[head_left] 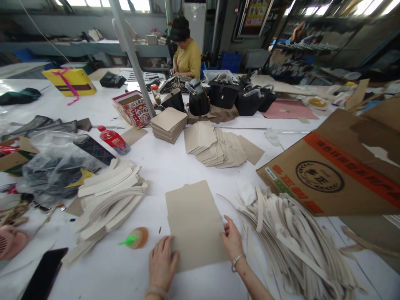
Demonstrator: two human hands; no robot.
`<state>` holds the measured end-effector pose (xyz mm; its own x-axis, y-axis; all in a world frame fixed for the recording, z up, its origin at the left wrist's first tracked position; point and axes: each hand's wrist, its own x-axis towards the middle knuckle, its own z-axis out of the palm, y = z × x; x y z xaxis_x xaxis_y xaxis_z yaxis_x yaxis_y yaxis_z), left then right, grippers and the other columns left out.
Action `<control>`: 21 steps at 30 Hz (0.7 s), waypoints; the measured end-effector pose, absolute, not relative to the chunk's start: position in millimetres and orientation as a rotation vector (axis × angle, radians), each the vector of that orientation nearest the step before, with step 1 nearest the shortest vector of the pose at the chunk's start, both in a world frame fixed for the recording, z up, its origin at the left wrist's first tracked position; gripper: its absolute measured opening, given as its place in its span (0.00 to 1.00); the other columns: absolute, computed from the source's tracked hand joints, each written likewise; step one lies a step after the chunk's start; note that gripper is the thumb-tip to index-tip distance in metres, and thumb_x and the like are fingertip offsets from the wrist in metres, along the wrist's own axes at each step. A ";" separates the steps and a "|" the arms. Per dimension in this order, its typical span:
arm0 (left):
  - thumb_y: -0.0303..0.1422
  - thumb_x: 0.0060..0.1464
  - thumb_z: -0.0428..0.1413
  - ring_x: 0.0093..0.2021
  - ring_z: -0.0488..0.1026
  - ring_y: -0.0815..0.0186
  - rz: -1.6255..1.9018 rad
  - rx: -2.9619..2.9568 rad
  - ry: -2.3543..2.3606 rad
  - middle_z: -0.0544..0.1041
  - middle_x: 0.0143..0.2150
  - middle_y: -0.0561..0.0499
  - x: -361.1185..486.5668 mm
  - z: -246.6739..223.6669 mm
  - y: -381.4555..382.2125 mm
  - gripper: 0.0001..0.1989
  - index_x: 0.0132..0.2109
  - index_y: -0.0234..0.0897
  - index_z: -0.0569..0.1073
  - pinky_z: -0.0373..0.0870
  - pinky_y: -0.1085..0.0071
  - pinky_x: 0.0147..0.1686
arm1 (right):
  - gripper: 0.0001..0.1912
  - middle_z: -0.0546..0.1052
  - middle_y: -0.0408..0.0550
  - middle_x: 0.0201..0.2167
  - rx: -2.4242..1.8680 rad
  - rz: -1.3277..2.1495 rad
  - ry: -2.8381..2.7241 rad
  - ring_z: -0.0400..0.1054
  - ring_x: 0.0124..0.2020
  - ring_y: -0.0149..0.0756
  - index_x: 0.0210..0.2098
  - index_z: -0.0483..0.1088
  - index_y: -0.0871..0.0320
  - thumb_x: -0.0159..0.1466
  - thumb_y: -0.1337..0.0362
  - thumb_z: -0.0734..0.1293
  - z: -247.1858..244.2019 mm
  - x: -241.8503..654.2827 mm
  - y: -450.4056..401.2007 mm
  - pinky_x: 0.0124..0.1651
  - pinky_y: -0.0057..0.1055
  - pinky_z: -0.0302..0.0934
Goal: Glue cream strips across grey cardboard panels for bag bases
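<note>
A grey-beige cardboard sheet (195, 225) with small tabs on its edges lies in front of me, between my two hands. At its lower left edge is my left hand (162, 260), thumb over the board and fingers along the side. My right hand (231, 241) has its curled fingers and thumb on the right edge. Close to my left hand stands a small round bottle (139, 238) of amber liquid with a green nozzle. Long pale curved strips (287, 237) are heaped beside my right hand. Whether the sheet is slightly raised I cannot tell.
Stacked cardboard pieces (168, 125) and a fanned pile of cardboard (215, 146) lie ahead. Wide pale strips (109, 196) are at left, near a phone (45, 273). A large carton (331, 166) stands right. Black bags (223, 93) and a co-worker (189, 56) are beyond.
</note>
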<state>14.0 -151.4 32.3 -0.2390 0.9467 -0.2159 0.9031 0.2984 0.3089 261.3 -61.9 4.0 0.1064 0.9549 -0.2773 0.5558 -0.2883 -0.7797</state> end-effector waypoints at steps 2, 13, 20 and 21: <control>0.33 0.50 0.48 0.52 0.63 0.61 0.169 1.668 2.201 0.69 0.51 0.47 13.9 32.9 -155.7 0.20 0.51 0.40 0.66 0.57 0.62 0.49 | 0.30 0.68 0.45 0.30 -1.863 1.026 -1.519 0.64 0.30 0.35 0.52 0.60 0.62 0.48 0.70 0.58 6.5 261.0 -53.8 0.38 0.31 0.61; 0.32 0.48 0.50 0.53 0.62 0.60 0.271 1.662 2.142 0.69 0.51 0.46 20.0 35.6 -167.6 0.21 0.51 0.40 0.66 0.54 0.61 0.52 | 0.25 0.66 0.53 0.40 -1.863 0.837 -1.896 0.62 0.43 0.41 0.50 0.61 0.62 0.52 0.68 0.56 2.3 261.1 -31.3 0.49 0.34 0.58; 0.39 0.49 0.52 0.46 0.67 0.57 0.770 1.241 2.592 0.70 0.46 0.42 -13.3 44.1 -195.3 0.22 0.50 0.35 0.62 0.62 0.57 0.46 | 0.28 0.68 0.53 0.41 -1.853 0.844 -1.817 0.65 0.36 0.41 0.49 0.62 0.60 0.54 0.51 0.58 -0.1 283.2 -44.5 0.40 0.37 0.61; 0.41 0.48 0.53 0.46 0.67 0.56 0.831 1.101 2.698 0.68 0.48 0.41 -22.1 47.0 -196.2 0.25 0.52 0.35 0.60 0.62 0.56 0.46 | 0.28 0.69 0.53 0.40 -1.841 0.887 -1.779 0.65 0.35 0.41 0.48 0.62 0.60 0.53 0.50 0.58 0.9 284.6 -49.3 0.38 0.37 0.62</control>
